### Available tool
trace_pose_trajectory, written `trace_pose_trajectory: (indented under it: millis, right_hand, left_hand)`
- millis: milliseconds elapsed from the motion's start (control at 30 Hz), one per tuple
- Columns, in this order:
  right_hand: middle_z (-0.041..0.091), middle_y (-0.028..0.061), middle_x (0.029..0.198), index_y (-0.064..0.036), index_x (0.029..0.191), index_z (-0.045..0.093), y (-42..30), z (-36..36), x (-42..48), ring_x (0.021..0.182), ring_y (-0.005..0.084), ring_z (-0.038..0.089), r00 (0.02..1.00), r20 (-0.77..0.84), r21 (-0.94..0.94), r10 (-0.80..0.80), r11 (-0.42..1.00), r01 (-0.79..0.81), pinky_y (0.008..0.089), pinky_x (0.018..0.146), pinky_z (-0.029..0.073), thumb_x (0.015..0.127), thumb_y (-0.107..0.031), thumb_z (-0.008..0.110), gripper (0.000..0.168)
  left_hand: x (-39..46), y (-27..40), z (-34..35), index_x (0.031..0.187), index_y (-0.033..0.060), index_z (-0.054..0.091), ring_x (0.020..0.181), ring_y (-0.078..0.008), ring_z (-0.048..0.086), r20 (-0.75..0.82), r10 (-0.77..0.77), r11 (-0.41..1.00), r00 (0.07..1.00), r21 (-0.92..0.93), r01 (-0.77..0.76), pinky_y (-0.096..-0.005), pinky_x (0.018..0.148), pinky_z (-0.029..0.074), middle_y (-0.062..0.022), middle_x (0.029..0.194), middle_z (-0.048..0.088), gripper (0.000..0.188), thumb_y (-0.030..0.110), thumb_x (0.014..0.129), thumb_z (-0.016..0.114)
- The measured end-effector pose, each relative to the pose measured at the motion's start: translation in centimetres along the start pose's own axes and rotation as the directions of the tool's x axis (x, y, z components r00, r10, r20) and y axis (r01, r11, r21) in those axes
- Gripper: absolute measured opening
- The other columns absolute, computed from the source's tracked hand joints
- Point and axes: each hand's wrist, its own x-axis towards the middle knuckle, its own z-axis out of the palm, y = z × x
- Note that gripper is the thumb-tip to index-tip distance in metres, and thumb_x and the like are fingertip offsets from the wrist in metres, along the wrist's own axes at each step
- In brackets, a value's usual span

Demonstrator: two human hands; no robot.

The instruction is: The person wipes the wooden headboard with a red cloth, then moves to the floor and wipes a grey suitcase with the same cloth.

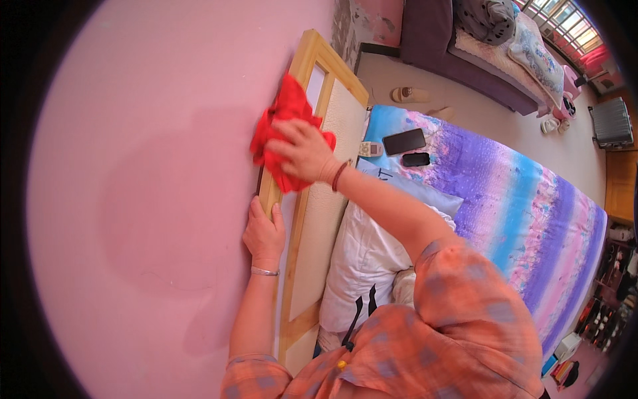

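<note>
A wooden headboard [344,69] with cream padded panels [319,209] stands along the pink wall. My right hand [304,152] lies over a bunched red cloth [290,97], pressing it against the headboard's top rail. Its fingers are slightly blurred, and part of the cloth spreads over the rail's wall side. Lower in the picture, my left hand [264,232] grips the same rail, thumb on the near side and fingers toward the wall. White pillows [366,259] and a grey-blue pillow [433,194] lie against the headboard below my right arm.
On the striped bedspread [498,209] lie a smartphone [404,142], a small black case [415,159] and a white remote control [371,149]. Slippers [411,95] are on the floor by a purple sofa [428,35]. A grey suitcase [612,122] stands farther off.
</note>
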Motion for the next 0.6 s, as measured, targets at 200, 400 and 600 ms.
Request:
trace_pose_trajectory:
  millis: [200,400,600]
  right_hand:
    - [0.043,0.0166,0.142,-0.017,0.13,0.053,5.5,-0.4,4.0,0.121,0.0384,0.045,0.889,-0.138,0.028,0.436,0.899,-0.437,0.0449,0.105,0.04,0.083,-0.021,0.063,0.048]
    - [0.049,0.0237,0.124,-0.001,0.133,0.044,0.2,4.0,-2.5,0.116,0.0424,0.048,0.673,-0.259,0.254,0.693,0.721,-0.645,0.0474,0.1,0.04,0.085,-0.013,0.062,0.052]
    - [0.048,0.0226,0.125,-0.005,0.132,0.046,-11.6,2.2,-11.1,0.117,0.0426,0.048,0.807,0.218,0.324,0.549,0.739,-0.591,0.0483,0.099,0.043,0.077,-0.011,0.069,0.06]
  left_hand:
    - [-0.1,0.4,0.1,0.132,-0.0005,0.044,0.098,-0.0424,0.063,-0.008,0.016,1.0,1.0,-0.01,-0.016,-0.0519,0.076,0.053,-0.024,0.119,0.062,0.05,0.035,0.097,0.052]
    - [0.2,0.3,0.4,0.131,-0.0001,0.044,0.097,-0.0424,0.064,-0.021,0.031,1.0,0.999,0.006,-0.031,-0.0523,0.075,0.053,-0.024,0.119,0.062,0.05,0.036,0.097,0.051]
    - [0.0,0.2,0.2,0.131,0.0006,0.043,0.097,-0.0429,0.064,-0.003,0.021,1.0,1.0,-0.005,-0.021,-0.0533,0.075,0.053,-0.0237,0.12,0.061,0.052,0.038,0.096,0.051]
